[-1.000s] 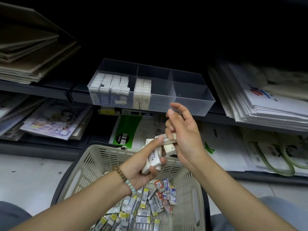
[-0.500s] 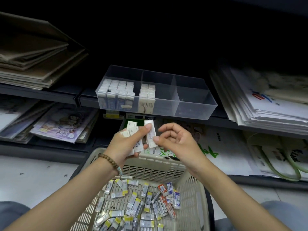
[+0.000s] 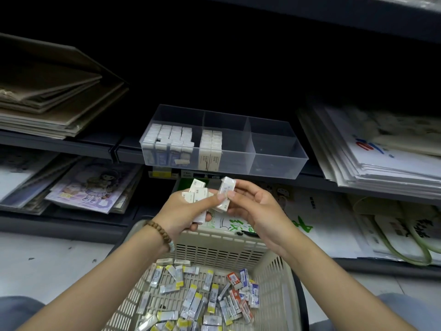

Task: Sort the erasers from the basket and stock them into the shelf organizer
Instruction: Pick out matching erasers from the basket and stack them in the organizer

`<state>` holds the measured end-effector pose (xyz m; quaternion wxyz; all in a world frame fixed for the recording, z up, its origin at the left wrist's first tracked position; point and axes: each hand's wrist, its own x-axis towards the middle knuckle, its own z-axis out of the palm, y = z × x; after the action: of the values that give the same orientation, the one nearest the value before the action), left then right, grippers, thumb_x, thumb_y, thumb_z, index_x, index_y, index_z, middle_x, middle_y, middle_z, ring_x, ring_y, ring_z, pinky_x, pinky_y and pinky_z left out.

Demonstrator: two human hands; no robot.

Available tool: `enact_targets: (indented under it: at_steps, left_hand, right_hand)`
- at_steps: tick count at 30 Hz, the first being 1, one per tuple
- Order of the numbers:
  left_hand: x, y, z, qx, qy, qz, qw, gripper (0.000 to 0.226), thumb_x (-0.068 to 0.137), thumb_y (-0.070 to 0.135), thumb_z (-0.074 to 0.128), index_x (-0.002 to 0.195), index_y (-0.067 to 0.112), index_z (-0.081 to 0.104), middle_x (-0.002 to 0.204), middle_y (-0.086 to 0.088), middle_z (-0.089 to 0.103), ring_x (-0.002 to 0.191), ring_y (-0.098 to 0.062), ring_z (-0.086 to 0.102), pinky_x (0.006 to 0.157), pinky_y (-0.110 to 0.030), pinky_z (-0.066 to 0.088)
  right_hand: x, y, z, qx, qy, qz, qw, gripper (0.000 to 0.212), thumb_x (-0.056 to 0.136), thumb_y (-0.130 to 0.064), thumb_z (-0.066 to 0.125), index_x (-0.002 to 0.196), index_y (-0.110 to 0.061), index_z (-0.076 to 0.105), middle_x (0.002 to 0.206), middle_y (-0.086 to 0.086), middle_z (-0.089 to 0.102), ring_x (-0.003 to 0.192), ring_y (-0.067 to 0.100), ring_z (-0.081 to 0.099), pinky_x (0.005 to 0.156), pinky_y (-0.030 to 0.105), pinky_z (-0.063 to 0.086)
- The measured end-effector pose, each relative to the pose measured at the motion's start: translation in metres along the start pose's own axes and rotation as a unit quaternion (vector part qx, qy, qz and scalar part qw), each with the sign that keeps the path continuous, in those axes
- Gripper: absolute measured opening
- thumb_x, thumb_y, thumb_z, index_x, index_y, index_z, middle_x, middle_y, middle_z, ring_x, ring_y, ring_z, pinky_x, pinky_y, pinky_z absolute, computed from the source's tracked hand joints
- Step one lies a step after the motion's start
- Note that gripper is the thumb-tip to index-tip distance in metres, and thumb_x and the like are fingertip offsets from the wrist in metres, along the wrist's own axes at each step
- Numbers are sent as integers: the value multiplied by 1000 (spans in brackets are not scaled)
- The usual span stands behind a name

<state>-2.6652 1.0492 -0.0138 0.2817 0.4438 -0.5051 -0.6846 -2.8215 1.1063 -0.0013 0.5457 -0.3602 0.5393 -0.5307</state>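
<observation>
My left hand (image 3: 185, 212) grips a bundle of several white erasers (image 3: 199, 194) above the far rim of the beige basket (image 3: 216, 250). My right hand (image 3: 254, 206) pinches one white eraser (image 3: 225, 193) at the bundle's right side, thumb and fingertips on it. Below the hands, the basket holds several loose erasers (image 3: 200, 297) with yellow, blue and red wrappers. The clear shelf organizer (image 3: 276, 161) sits on the shelf edge just above the hands. Its left compartment is packed with blue-sleeved erasers (image 3: 170, 139), its middle one holds a stack of white erasers (image 3: 211, 145), and its right one looks bare.
Stacked brown folders (image 3: 55, 103) lie on the shelf at left, paper stacks (image 3: 381, 149) at right. On the lower shelf are illustrated booklets (image 3: 93, 187) and printed bags (image 3: 346, 223). The pale floor (image 3: 47, 259) is at left; my knees flank the basket.
Both hands have risen from the basket toward the organizer with the white erasers. My right hand, apart from the bundle half a second ago, now pinches one eraser at its right side.
</observation>
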Motion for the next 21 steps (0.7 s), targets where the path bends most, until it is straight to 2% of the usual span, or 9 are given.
enact_targets:
  at_steps: [3,6,9,11,15,18,21]
  left_hand:
    - [4,8,-5,50,-7,35,998,59,45,50,80,94,18,71,56,5,65,44,-2,54,34,-15,34]
    - [7,19,-7,85,-19,77,993,46,50,49,79,87,22,70,53,6,64,42,-3,52,34,-14,33]
    - [9,35,-10,74,-27,114,990,25,63,39,80,83,26,72,60,6,67,46,-4,55,34,-15,34]
    - [12,49,-14,49,-20,136,989,21,68,35,78,88,28,73,66,6,69,51,-5,57,34,-15,34]
    - [17,72,-39,-24,82,184,979,24,74,34,75,97,28,70,70,8,69,53,-5,57,35,-15,34]
    - [20,76,-61,-62,160,203,964,21,80,31,71,101,31,67,69,15,70,57,-1,60,40,-15,39]
    - [26,72,-75,-70,213,203,953,26,82,31,70,107,29,64,74,11,69,60,-1,62,42,-15,43]
  right_hand:
    - [3,-8,0,-9,-23,20,1000,31,90,-19,59,117,-6,62,106,11,71,81,12,66,75,21,56]
    - [5,-23,-4,-51,-54,12,997,27,88,-27,59,108,-10,68,103,4,73,88,12,69,77,19,55]
    - [9,-45,-6,-78,-74,-19,994,25,87,-25,62,106,-11,69,103,2,73,94,13,69,77,17,54]
    - [16,-64,-8,-93,-63,-48,993,25,87,-23,62,107,-10,69,104,7,72,98,16,69,78,18,54]
    - [40,-107,-11,-165,5,-98,981,28,89,-17,61,113,-4,64,108,13,70,96,18,69,80,18,55]
    - [60,-124,-11,-259,40,-62,963,34,87,-13,64,118,2,60,114,19,66,98,22,68,79,20,56]
    - [75,-123,-3,-314,62,2,947,42,86,-7,65,125,5,53,120,21,60,102,29,66,78,23,54]
